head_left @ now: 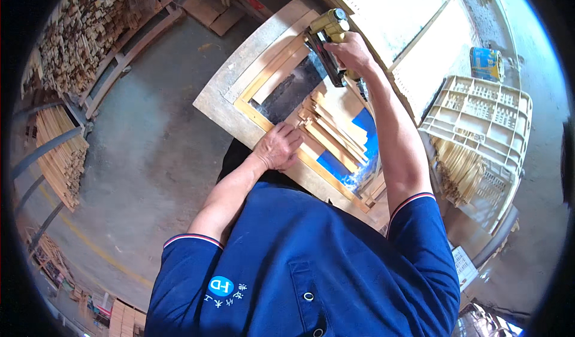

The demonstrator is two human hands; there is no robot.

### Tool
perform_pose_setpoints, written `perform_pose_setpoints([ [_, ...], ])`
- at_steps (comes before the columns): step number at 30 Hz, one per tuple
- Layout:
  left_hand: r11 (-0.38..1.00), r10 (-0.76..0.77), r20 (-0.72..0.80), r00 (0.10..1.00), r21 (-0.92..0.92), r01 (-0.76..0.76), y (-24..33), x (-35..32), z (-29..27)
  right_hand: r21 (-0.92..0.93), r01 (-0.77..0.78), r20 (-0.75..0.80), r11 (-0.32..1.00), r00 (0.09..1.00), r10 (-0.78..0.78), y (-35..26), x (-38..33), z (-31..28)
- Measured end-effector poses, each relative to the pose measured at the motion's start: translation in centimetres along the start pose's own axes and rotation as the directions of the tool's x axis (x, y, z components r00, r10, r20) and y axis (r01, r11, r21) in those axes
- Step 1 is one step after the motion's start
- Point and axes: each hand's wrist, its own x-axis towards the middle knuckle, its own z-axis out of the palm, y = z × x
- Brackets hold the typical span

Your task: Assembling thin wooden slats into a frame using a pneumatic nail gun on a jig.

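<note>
Wooden frame (263,85) lies upper centre, apparently partly joined: left hand (277,147) presses flat on its lower rail, right hand (349,52) grips a yellow nailer (326,35) at the upper corner; loose strips (332,130) beside remain unfixed.

Cream plastic crate (485,118), blue tin can (485,63), stacked wood offcuts (84,35), perhaps a pallet (129,52)

The yellow metal nail gun (328,27) looks glossy. The pale rectangular wooden frame (263,120) and the loose light wooden strips (332,134) appear bare and matt. The cream plastic lattice crate (482,118) looks smooth, the grey concrete floor (150,139) rough and dull.
</note>
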Motion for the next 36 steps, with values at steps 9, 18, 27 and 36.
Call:
perform_pose_setpoints([
  [9,0.999,0.003,0.029,1.0,-0.039,-0.002,-0.5,0.1,-0.2,-0.12,-0.096,-0.015,0.988,0.995,0.095,-0.9,0.0,0.0],
  [18,0.999,0.002,0.0,1.0,-0.051,-0.002,-0.6,-0.2,0.2,-0.226,-0.026,-0.073,0.974,0.997,0.01,-1.8,-1.9,0.3],
  [27,0.992,-0.023,-0.022,1.0,-0.125,0.02,-0.3,-0.8,0.1,-0.441,0.58,0.307,0.685,0.814,-0.492,-3.7,-10.0,6.2],
  [36,0.987,-0.038,0.043,0.998,-0.157,0.045,-0.4,-1.4,1.4,-0.388,0.764,0.385,0.515,0.642,-0.663,-5.3,-11.5,11.7],
])
